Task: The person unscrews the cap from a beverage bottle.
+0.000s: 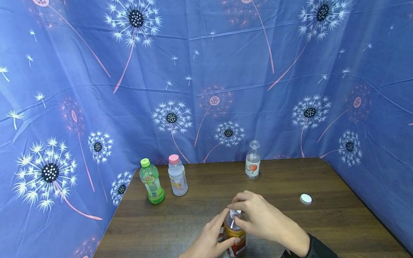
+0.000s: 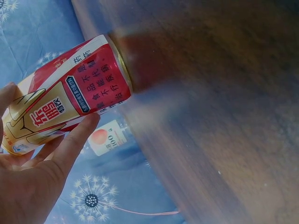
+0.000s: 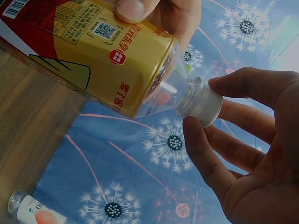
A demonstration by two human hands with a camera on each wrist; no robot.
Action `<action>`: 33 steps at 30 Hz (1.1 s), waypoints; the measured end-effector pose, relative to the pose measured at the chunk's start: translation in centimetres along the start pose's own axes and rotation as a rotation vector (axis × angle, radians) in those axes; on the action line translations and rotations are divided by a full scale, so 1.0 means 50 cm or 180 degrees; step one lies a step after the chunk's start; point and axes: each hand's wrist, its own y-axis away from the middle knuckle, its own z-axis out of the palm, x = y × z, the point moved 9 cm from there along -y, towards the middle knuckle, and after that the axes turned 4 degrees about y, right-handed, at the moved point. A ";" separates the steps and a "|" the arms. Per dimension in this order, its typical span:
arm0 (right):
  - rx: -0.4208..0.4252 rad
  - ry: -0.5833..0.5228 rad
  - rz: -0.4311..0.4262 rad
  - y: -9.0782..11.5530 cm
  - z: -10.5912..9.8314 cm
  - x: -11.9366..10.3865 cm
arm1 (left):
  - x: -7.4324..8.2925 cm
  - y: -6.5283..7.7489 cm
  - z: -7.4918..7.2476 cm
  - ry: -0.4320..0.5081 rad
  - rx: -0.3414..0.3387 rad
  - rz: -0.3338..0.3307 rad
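Observation:
Near the front of the table, my left hand (image 1: 206, 240) grips a bottle (image 2: 70, 88) with a red and gold label. Its clear neck (image 3: 170, 88) narrows to a white cap (image 3: 209, 108) at the mouth. My right hand (image 1: 262, 219) pinches that cap between thumb and fingers, as the right wrist view shows up close. In the head view the bottle (image 1: 236, 245) is partly covered by both hands. The left thumb (image 3: 131, 9) presses on the label side. In the left wrist view the label's lower end faces the dark table top.
A green bottle (image 1: 153, 185) with a green cap and a pale bottle (image 1: 178, 180) with a pink cap stand at the back left. Farther right is a clear bottle (image 1: 252, 166) without a cap. A loose white cap (image 1: 305, 199) lies on the wooden table (image 1: 342, 223). Blue cloth surrounds it.

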 end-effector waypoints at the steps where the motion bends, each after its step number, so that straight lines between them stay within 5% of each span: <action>1: 0.0010 0.0001 0.0006 -0.001 0.000 0.000 | -0.003 0.000 0.000 -0.0002 -0.0004 -0.0047; 17: 0.0028 0.0229 0.0287 -0.010 0.008 0.016 | -0.019 0.001 0.001 0.0126 -0.0059 -0.0260; 23: -0.0234 0.0141 0.0409 -0.008 0.012 0.029 | -0.016 0.003 0.002 0.0133 -0.0058 -0.0218; 27: -0.0611 0.0020 0.0246 -0.003 0.009 0.031 | -0.016 0.003 0.001 0.0087 -0.0041 -0.0168; 33: -0.1041 -0.0234 -0.0395 0.003 0.008 0.015 | -0.017 0.004 0.001 0.0182 -0.0045 -0.0163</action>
